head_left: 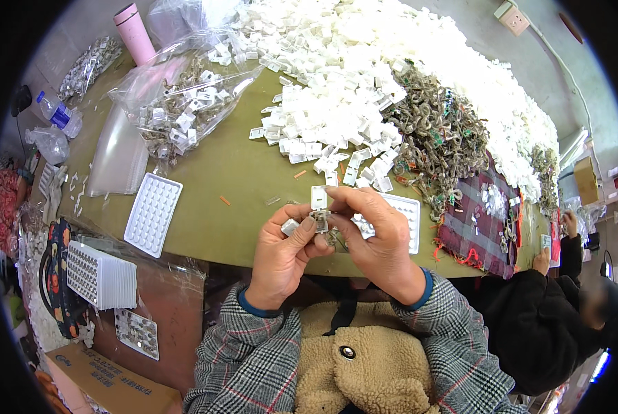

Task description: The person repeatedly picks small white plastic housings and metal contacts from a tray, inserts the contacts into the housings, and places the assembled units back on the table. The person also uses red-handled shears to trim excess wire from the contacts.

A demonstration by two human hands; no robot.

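Close together over the table's near edge, both my hands are closed on one small white plastic case (319, 198). My left hand (280, 255) grips its lower part between thumb and fingers, and a second white piece (290, 227) shows at that hand's fingers. My right hand (381, 228) pinches the case from the right side, with thumb and forefinger near its upper part. A thin grey wire (334, 237) hangs by the fingers under the case. What sits inside the case is too small to make out. Behind my right hand lies a white tray (407, 224), partly covered.
A large heap of white cases (336, 103) covers the far table, beside tangled wired parts (437, 124) and a plaid cloth (478, 214). At left are a dimpled white tray (153, 214), a filled plastic bag (178, 110) and stacked trays (102, 276). Another person (544, 324) works at right.
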